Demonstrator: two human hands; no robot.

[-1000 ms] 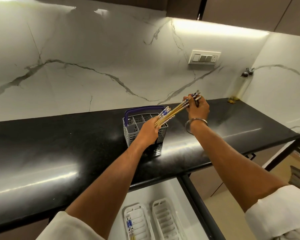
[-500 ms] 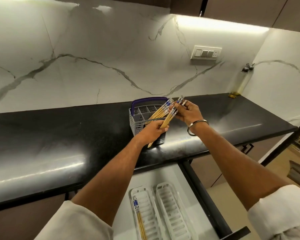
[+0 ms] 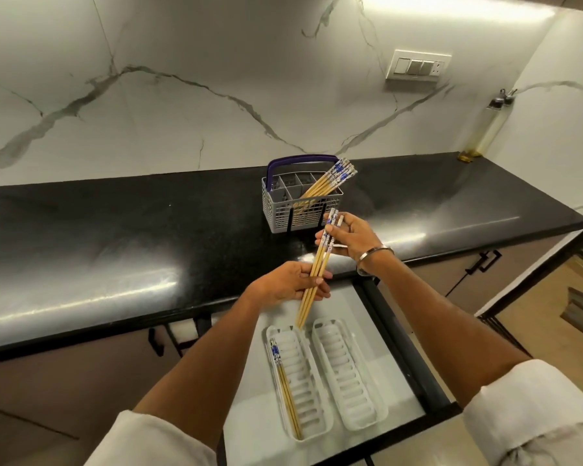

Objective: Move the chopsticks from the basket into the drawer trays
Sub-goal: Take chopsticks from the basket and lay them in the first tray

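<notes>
Both hands pinching one small bundle of chopsticks (image 3: 317, 269), left hand (image 3: 288, 285) mid-shaft, right hand (image 3: 352, 238) at the patterned tops toward one o'clock; light, stiff, smooth sticks, likely best gripped mid-length.

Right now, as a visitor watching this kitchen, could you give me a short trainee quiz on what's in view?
1. True or false: both white trays in the drawer already hold chopsticks.
2. Which hands grip the held chopsticks? A) left only B) right only C) both
3. Where are the rest of the chopsticks waiting?

Key:
1. False: only the left tray holds some; the right tray has none.
2. C: left hand and right hand.
3. In the grey basket on the black counter.
</notes>
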